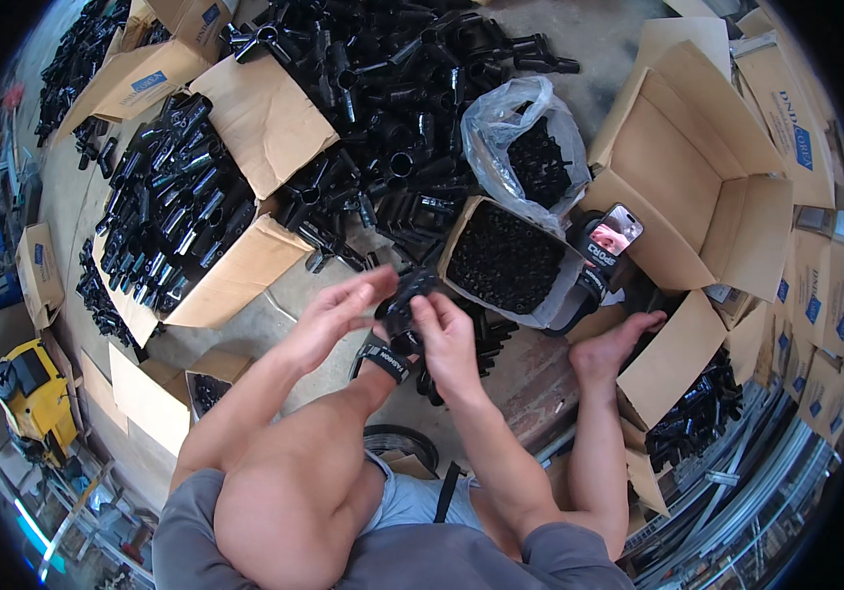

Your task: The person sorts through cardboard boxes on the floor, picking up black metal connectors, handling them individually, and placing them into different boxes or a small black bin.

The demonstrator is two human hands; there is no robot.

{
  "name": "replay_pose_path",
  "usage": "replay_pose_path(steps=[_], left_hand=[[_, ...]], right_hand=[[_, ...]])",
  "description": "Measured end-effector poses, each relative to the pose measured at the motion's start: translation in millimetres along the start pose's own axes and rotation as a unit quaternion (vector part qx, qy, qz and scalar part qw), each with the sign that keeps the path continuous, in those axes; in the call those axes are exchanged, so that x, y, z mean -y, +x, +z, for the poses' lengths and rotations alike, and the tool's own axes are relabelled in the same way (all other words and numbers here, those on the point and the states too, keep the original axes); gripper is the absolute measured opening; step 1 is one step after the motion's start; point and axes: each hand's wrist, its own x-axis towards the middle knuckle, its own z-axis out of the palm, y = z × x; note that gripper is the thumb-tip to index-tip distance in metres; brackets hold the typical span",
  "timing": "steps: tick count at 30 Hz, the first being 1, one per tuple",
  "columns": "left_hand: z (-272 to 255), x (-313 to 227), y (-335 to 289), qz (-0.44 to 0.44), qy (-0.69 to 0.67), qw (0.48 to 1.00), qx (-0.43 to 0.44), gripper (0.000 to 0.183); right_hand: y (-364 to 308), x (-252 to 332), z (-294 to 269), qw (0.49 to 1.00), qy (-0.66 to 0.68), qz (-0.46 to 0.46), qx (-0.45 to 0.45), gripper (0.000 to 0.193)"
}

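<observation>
My right hand (450,342) is closed on a black plastic tube fitting (404,313), its thumb and fingers gripping the right side. A round opening shows at the fitting's lower end. Just to the left is my left hand (329,317), fingers stretched out and slightly blurred, their tips close to the fitting; whether they touch it is hard to tell. Right of my hands, a carton (456,234) holds many small black pieces (506,258). Beyond it, a clear plastic bag (486,133) contains more small black pieces.
A large carton (235,258) full of black fittings is at left, with a heap of fittings (392,88) beyond. A phone (617,229) rests on a black slipper (591,258). An open carton (678,187) stands at right. A yellow machine (33,393) is far left.
</observation>
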Motion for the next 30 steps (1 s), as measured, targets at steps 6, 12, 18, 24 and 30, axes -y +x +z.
replay_pose_path(steps=[6,12,18,24,30], left_hand=[[-41,54,-1,-0.14,-0.129,0.981,-0.022,0.036],[-53,50,-2,-0.049,-0.241,0.964,-0.098,0.04],[-55,46,3,-0.03,-0.178,0.98,-0.089,0.033],[-44,43,2,-0.035,-0.208,0.974,-0.083,0.033],[-44,44,0,-0.032,-0.215,0.972,-0.086,0.041]], right_hand=[[14,-47,24,0.974,-0.202,-0.087,-0.061,0.022],[62,-51,23,0.807,-0.517,-0.268,-0.1,0.018],[98,-63,24,0.547,-0.771,-0.326,0.03,0.012],[110,-72,36,0.437,-0.834,-0.336,0.015,0.01],[97,-55,30,0.586,-0.733,-0.344,0.038,0.013]])
